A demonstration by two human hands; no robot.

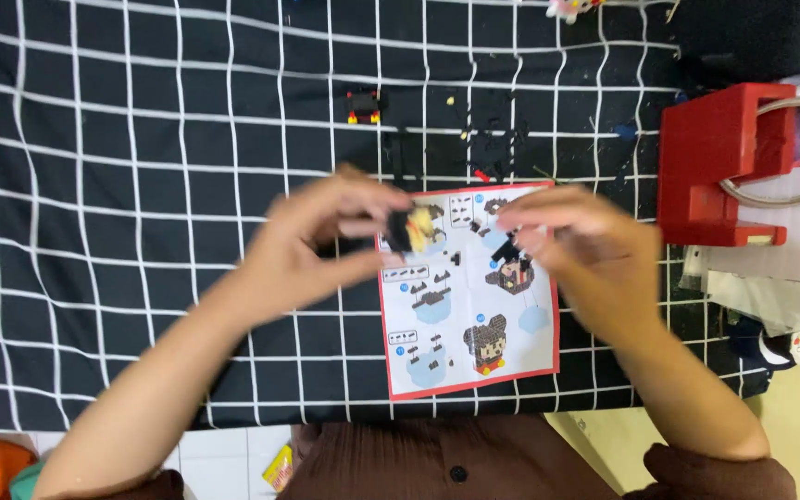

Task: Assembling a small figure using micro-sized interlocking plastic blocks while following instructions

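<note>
My left hand (321, 243) pinches a small half-built block figure (416, 229), black and tan, above the left edge of a red-bordered instruction sheet (469, 319). Just to its right, my right hand (578, 248) holds a tiny black brick (506, 248) between its fingertips. Both hands hover over the sheet, which lies on a black cloth with a white grid (122, 231). A small black, red and yellow built piece (363, 106) sits further back on the cloth. Loose tiny bricks (497, 139) are scattered behind the sheet.
A red plastic box-like object (715, 162) stands at the right, with white papers and a clear ring (789, 185) beside it. A small toy figure (571, 9) lies at the far edge. The cloth's front edge runs near my body, with tiled floor below.
</note>
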